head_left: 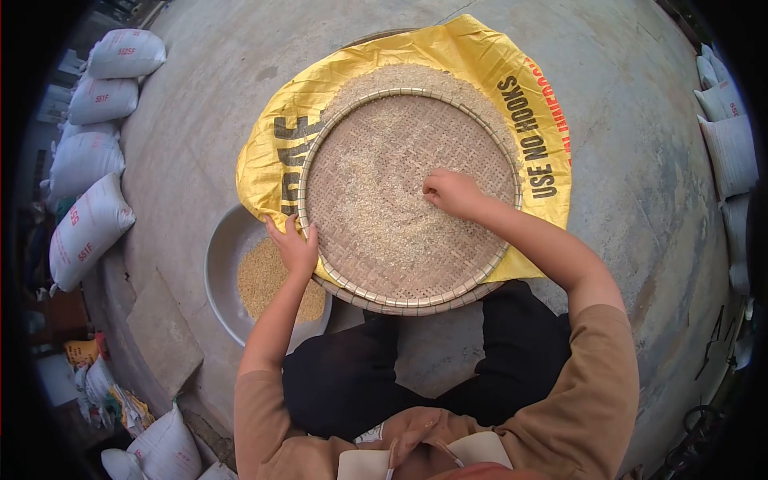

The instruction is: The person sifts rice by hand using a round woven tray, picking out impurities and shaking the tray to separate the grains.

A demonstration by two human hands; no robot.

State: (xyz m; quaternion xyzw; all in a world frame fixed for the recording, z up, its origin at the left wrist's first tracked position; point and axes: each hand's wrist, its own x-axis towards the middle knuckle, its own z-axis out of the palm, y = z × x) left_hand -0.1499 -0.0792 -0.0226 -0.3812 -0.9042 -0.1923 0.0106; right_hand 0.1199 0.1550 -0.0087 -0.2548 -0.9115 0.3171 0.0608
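Observation:
A round woven bamboo winnowing basket [472, 248] lies in front of me, with pale grain [376, 228] spread thinly over its left and middle part. At its lower left edge, my left hand [294, 248] is closed on the rim, thumb on the inner side and fingers outside. Over the middle right of the weave, my right hand [451, 194] is closed with fingertips pinched together, close to the grain. Whatever those fingertips hold is too small to make out. Beneath the basket, a yellow printed sack [268, 164] carries more grain [472, 92] around the far rim.
A grey metal basin [220, 276] with golden-brown grain [260, 280] stands on the concrete floor [624, 160], left of my knees. Filled white sacks are stacked at the left [92, 228] and right [728, 148]. My crossed legs [344, 364] are close below the basket.

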